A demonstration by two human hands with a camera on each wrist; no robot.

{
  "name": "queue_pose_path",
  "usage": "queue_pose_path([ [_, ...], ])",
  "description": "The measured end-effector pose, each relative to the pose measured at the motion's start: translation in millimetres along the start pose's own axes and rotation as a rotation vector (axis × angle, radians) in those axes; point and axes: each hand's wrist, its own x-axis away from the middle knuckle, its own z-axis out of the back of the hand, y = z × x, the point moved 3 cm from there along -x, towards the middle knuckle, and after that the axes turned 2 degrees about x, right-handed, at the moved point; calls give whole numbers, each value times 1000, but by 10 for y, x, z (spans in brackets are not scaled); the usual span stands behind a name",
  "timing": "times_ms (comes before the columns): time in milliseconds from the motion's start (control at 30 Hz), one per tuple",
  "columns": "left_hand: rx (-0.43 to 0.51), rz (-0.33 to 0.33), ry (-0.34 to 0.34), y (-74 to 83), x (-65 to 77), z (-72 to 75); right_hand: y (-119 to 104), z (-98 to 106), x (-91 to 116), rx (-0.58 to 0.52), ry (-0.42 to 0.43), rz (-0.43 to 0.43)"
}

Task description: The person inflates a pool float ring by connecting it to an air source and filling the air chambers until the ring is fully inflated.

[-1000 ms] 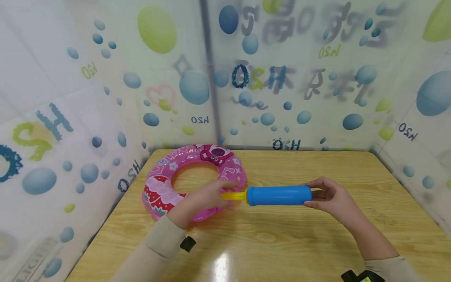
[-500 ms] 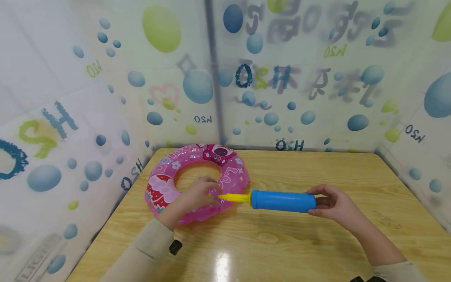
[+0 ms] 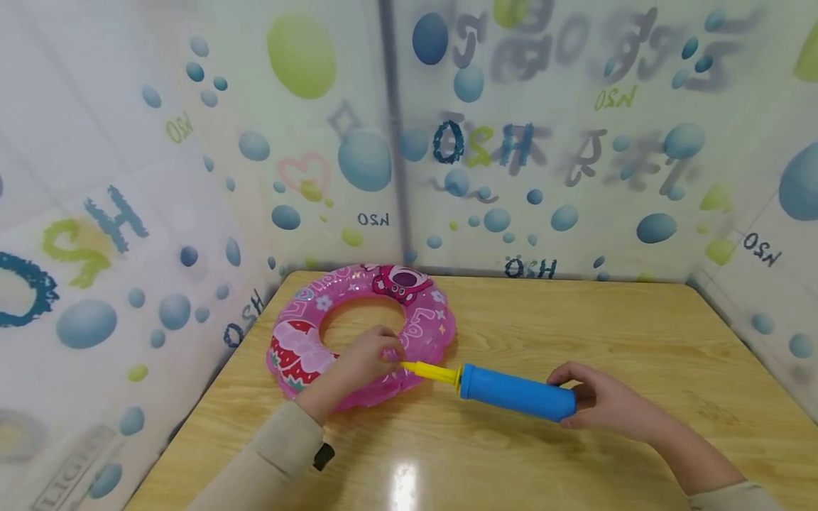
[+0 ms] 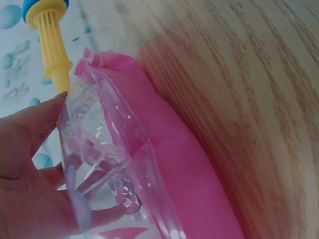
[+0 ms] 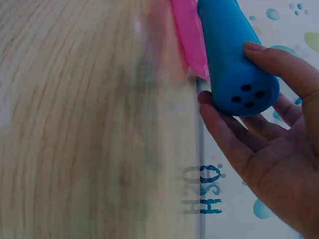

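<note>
A pink inflatable swim ring point(image 3: 424, 326) with strawberry and cartoon prints lies on the left of the table. My left hand point(image 3: 367, 355) pinches its near right part; in the left wrist view the fingers point(image 4: 42, 112) are on the ring's clear plastic point(image 4: 119, 144). The yellow nozzle point(image 3: 434, 372) of a blue hand pump point(image 3: 517, 392) reaches these fingertips. Whether the tip sits in a valve is hidden. My right hand point(image 3: 603, 404) grips the pump's far end, thumb on one side and fingers on the other. Several holes show in that end cap point(image 5: 249, 97).
The wooden table point(image 3: 543, 312) extends under everything, with its back edge against a white curtain point(image 3: 562, 106) printed with bubbles and letters. More printed sheeting point(image 3: 147, 234) stands along the left side.
My left hand has left the pump's nozzle, gone left and taken hold of the ring. The pump's right end has dropped with my right hand, so it slopes down to the right.
</note>
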Motion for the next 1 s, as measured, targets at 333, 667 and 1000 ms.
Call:
queue_pose_path([
  [333, -56, 53, -8, 63, 36, -10, 156, -153, -170, 119, -104, -61],
  [667, -94, 71, -5, 47, 59, 15, -128, -257, -457, 214, -91, 24],
  [1000, -109, 13, 29, 76, 26, -35, -437, -493, -866, 311, -193, 44],
])
